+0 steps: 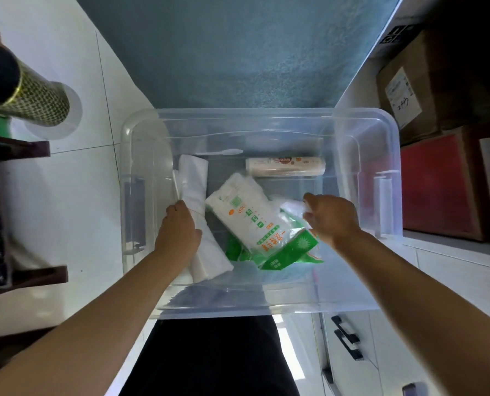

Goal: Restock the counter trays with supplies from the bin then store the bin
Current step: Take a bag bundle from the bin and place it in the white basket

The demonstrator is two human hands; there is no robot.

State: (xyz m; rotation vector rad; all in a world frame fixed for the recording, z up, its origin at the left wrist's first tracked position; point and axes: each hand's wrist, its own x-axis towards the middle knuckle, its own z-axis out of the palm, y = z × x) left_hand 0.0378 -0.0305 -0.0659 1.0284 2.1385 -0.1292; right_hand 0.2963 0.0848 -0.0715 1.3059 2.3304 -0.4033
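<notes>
Both hands reach down into a clear plastic bin [386, 130] that sits on the floor in front of the person, between a white tabletop [66, 181] on the left and white cabinets [452, 270] on the right. The left hand [178, 227] has its fingers closed around a white folded bundle [194, 178] lying along the bin's left side; the bundle runs from beyond the fingertips back under the wrist. Just right of those fingers lies a white packet with green and orange print [244, 215], tilted over green-and-white packets [289, 250] beneath it. The right hand [332, 217] hovers over a crinkled clear wrapper [291, 205] at the right end of that pile; its fingers are curled and seem to be pinching the wrapper, though blur makes this uncertain. Beyond both hands, near the bin's far wall, a pale roll [285, 166] lies on its side. Cardboard boxes [426, 90] stand to the right.
</notes>
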